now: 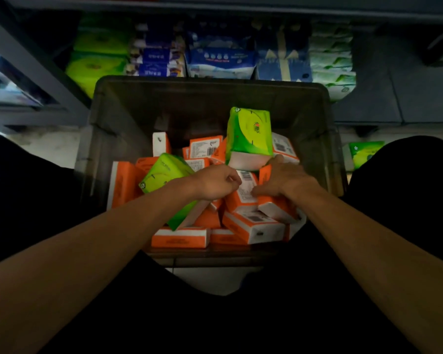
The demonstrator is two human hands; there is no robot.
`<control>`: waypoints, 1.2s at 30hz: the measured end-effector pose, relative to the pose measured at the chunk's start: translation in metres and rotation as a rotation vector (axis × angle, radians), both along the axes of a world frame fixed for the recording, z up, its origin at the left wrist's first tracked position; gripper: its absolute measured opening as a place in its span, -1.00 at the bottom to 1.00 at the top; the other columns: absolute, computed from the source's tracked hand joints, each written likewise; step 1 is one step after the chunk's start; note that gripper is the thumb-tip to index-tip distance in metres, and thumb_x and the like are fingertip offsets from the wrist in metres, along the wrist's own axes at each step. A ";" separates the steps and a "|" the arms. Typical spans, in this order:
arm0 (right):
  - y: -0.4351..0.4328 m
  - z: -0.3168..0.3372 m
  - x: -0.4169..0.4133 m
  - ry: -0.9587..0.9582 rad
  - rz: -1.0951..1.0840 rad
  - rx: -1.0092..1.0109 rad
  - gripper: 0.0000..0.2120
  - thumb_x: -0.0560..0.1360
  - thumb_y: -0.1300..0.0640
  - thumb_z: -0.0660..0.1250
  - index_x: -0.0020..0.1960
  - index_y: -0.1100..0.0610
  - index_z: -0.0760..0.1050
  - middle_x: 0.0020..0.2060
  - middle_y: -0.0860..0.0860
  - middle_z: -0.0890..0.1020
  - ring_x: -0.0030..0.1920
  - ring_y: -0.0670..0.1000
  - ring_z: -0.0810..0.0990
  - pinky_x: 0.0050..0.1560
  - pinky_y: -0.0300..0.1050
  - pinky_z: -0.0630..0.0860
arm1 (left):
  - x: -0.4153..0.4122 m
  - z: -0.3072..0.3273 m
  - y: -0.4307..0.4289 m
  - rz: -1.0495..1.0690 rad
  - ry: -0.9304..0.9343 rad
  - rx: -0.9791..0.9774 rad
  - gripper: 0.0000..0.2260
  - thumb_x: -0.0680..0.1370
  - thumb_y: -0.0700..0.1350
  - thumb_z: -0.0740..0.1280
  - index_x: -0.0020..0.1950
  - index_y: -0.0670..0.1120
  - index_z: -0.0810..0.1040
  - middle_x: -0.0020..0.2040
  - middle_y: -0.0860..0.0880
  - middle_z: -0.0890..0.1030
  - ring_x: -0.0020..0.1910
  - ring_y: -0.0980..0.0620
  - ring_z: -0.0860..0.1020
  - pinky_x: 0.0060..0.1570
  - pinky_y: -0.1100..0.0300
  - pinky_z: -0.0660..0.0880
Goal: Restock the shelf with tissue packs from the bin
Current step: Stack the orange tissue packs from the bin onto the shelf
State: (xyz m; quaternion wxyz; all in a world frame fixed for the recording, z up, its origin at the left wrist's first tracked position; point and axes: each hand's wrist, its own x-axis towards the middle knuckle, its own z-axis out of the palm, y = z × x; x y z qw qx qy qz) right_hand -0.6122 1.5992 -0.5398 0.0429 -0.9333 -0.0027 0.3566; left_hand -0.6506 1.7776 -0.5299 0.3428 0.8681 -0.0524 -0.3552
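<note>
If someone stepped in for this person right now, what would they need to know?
Left hand: fingers curled at the edge of a barcoded orange-and-white tissue pack; grip unclear.
Right hand: lies over the orange packs, thumb on that same pack; grip unclear.
Dark plastic bin: many orange packs, plus an upright green tissue pack and a tilted green tissue pack.
Grey metal shelf: already holds green and blue stacks.
Left: no pack lifted yet; the bin's contents remain to be shelved.
</note>
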 end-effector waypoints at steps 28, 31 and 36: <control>0.028 0.085 0.012 0.816 -0.491 1.019 -0.17 0.48 -0.45 -0.05 0.25 0.27 0.44 -0.10 0.26 0.61 -0.42 0.04 0.58 -0.42 -0.18 0.56 | 0.008 0.126 0.076 0.038 -0.353 -0.161 -0.71 0.33 -0.31 0.31 -0.02 -0.05 0.40 -0.07 0.03 0.41 -0.12 0.23 0.42 -0.16 0.35 0.36; 0.042 0.096 0.013 0.629 -0.567 1.140 -0.63 0.55 -0.13 0.21 0.10 0.17 0.47 -0.28 0.11 0.61 -0.41 -0.01 0.59 -0.39 -0.16 0.59 | 0.009 0.136 0.083 -0.012 -0.524 -0.132 -0.59 0.32 -0.38 0.23 0.03 0.05 0.38 0.09 0.03 0.32 0.09 0.11 0.35 0.01 0.30 0.32; 0.048 0.110 0.020 0.291 -0.664 1.414 -0.94 0.55 0.12 0.29 -0.05 0.10 0.44 -0.25 0.03 0.47 -0.41 -0.08 0.50 -0.40 -0.18 0.55 | 0.017 0.152 0.092 0.312 -0.200 -0.399 -0.56 0.32 -0.30 0.30 0.10 0.11 0.43 0.07 -0.09 0.44 -0.08 -0.02 0.50 -0.11 0.10 0.46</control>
